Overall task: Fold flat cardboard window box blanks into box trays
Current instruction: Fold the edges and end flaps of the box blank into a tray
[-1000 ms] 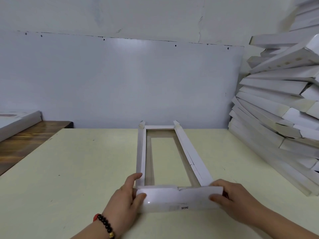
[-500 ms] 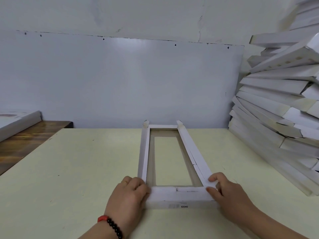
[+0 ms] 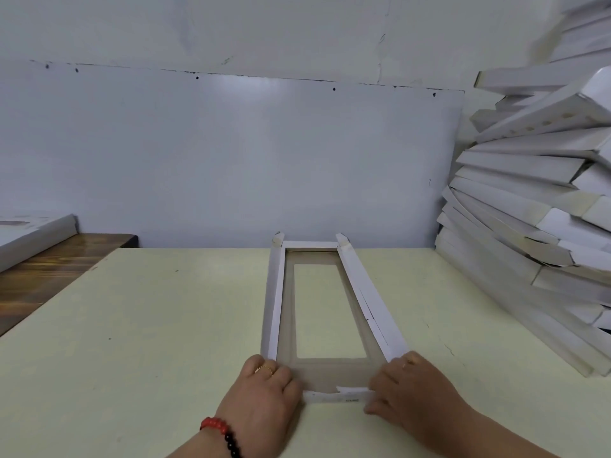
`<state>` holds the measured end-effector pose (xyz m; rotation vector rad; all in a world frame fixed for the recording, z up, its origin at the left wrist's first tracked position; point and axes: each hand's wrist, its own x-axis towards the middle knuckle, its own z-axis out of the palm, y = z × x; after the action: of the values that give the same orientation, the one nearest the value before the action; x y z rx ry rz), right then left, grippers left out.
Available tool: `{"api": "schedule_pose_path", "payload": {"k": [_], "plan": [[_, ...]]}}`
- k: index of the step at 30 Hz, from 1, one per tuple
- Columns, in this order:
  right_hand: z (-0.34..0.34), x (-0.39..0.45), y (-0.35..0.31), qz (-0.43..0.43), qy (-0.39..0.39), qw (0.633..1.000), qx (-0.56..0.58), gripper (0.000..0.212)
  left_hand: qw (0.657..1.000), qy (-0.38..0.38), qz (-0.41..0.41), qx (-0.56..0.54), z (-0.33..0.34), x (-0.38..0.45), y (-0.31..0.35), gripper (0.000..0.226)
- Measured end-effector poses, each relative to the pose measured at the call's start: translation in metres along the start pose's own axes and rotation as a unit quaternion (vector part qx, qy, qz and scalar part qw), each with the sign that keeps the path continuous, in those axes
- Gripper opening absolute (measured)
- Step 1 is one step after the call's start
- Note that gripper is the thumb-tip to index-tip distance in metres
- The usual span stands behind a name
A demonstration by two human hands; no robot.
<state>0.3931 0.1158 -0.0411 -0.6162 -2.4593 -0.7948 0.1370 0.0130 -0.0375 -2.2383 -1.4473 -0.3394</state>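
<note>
A long white cardboard window box (image 3: pixel 360 292) lies on the pale yellow table (image 3: pixel 165 325), running away from me. Both long side walls and the far end wall stand up around a clear window panel. My left hand (image 3: pixel 264 395), with a red and black bead bracelet at the wrist, grips the near left corner, fingers curled over it. At the near right corner my right hand (image 3: pixel 410 391) holds the box the same way. Between the two hands the near end flap (image 3: pixel 337 396) is folded up as a low wall.
A tall leaning stack of folded white boxes (image 3: pixel 529 209) fills the right side of the table. At far left a flat white box (image 3: pixel 29 233) rests on a brown wooden bench (image 3: pixel 43 276). A grey wall panel stands behind the table.
The near end flap, spread flat toward me a second ago, has been folded up and tucked in. Both hands slid to the near corners and now press them.
</note>
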Motion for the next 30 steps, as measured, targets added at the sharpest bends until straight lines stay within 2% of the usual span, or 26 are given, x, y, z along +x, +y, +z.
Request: {"api": "schedule_pose_path", "payload": {"k": [3,6,8,10,12,16,20,22,25,30], "plan": [[-0.001,0.005,0.001,0.024,-0.028,0.999,-0.009,0.058,0.998,-0.02,-0.013,-0.064,-0.004,-0.001,-0.005,0.008],[-0.013,0.015,0.003,0.046,-0.143,0.988,-0.036,0.041,0.979,-0.077,-0.07,-0.174,-0.012,0.001,-0.015,0.01],[-0.014,0.016,0.003,0.062,-0.226,0.971,0.043,0.033,0.966,-0.093,-0.097,-0.221,-0.01,0.003,-0.022,0.007],[-0.011,0.018,-0.001,0.086,-0.299,0.941,0.136,0.036,0.958,-0.111,-0.104,-0.244,-0.008,0.006,-0.025,0.009],[-0.011,0.025,-0.006,0.091,-0.325,0.928,0.158,0.041,0.955,-0.113,-0.108,-0.251,-0.007,0.009,-0.027,0.011],[-0.007,0.056,-0.041,0.075,-0.326,0.922,0.194,0.053,0.957,-0.143,-0.089,-0.236,-0.006,0.013,-0.033,0.015],[-0.005,0.084,-0.066,0.035,-0.355,0.916,0.181,0.049,0.969,-0.226,0.003,-0.101,-0.012,0.024,-0.047,0.037],[-0.007,0.087,-0.064,-0.01,-0.361,0.919,0.157,0.048,0.959,-0.276,0.045,-0.057,-0.017,0.031,-0.052,0.044],[-0.002,0.083,-0.062,-0.025,-0.35,0.927,0.132,0.048,0.939,-0.333,0.081,-0.004,-0.022,0.042,-0.054,0.058],[0.011,0.074,-0.064,-0.076,-0.3,0.945,0.108,0.042,0.925,-0.356,0.12,0.048,-0.028,0.054,-0.054,0.05]]}}
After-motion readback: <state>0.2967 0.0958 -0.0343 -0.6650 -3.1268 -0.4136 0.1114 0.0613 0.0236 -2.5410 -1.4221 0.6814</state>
